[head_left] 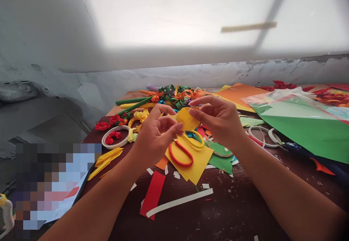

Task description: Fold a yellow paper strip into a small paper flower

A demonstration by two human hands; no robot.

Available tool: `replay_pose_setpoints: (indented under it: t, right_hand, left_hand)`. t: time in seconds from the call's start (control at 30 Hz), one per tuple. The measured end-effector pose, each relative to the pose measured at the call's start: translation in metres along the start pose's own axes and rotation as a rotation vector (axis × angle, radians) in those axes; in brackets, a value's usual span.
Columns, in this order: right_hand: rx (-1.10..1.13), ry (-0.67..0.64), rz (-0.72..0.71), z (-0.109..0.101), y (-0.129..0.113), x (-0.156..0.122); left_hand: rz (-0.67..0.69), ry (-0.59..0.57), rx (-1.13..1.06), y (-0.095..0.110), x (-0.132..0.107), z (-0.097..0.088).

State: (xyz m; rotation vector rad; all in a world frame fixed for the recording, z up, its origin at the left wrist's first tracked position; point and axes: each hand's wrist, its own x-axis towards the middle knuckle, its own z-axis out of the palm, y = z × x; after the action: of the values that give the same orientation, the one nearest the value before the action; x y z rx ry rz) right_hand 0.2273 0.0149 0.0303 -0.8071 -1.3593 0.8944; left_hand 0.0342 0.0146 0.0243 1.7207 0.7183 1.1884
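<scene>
Clock directions as seen by the wearer. The yellow piece (188, 120) is in the air above the middle of the tabletop (231, 208), between the two hands. From the left hand (160, 133) it lies toward 2 o'clock; from the right hand (219, 119), toward 9 o'clock. The right grip is pinching it, thumb laid over the near face at about the 2 o'clock part of its outline. The left thumb and fingertips meet at its 8 o'clock edge and appear to touch it; the fingers partly hide that edge, so whether the left grip clamps the piece or merely steadies it cannot be told. Neither hand is clearly nearer, though the right thumb covers more of the surface. The outline is rounded at the lower left and roughly as tall as wide, so no long axis is noted; in judgement, the governing relation is the two grips facing each other across the piece, from 8 and 2 o'clock. At 6 o'clock from it, on the yellow sheet (198, 166), rest the scissors (185, 165), handle loops toward the wearer. Further down, toward 7 o'clock, lies the red strip (153, 193), partly crossed by the white strip (181, 201).
</scene>
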Motion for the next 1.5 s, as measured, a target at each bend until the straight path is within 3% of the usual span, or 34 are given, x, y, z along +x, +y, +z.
replay_pose_setpoints:
  t: [0.1,0.2,0.33,0.53,0.7,0.9,1.17,1.3,1.5]
  right_hand:
    - [0.019,0.076,0.002,0.004,0.002,-0.001]
    - [0.065,0.072,0.033,0.006,0.004,-0.002]
    - [0.122,-0.013,0.042,0.004,0.003,-0.003]
    - [-0.012,-0.16,-0.303,-0.005,0.0,-0.002]
    - [-0.126,-0.159,-0.447,-0.005,0.006,-0.004]
    - [-0.041,-0.068,-0.383,0.0,0.004,-0.008]
    - [-0.007,-0.067,-0.278,0.0,-0.001,-0.009]
    - [-0.142,-0.09,-0.301,-0.001,-0.001,-0.009]
    - [-0.276,0.01,-0.227,0.004,0.002,-0.011]
  left_hand:
    - [0.15,0.049,0.003,-0.002,-0.002,0.003]
    - [0.277,0.075,0.107,-0.003,-0.004,0.006]
    - [0.295,0.183,0.146,0.0,-0.003,0.007]
    - [0.161,0.177,-0.148,0.005,-0.002,0.001]
    - [0.187,0.193,-0.11,0.007,-0.002,0.002]
    - [0.221,0.195,-0.031,0.01,-0.004,0.005]
    - [0.155,0.175,0.012,0.012,-0.007,0.004]
    - [0.161,0.177,0.02,0.01,-0.006,0.004]
    - [0.113,0.19,0.002,0.004,-0.003,0.006]
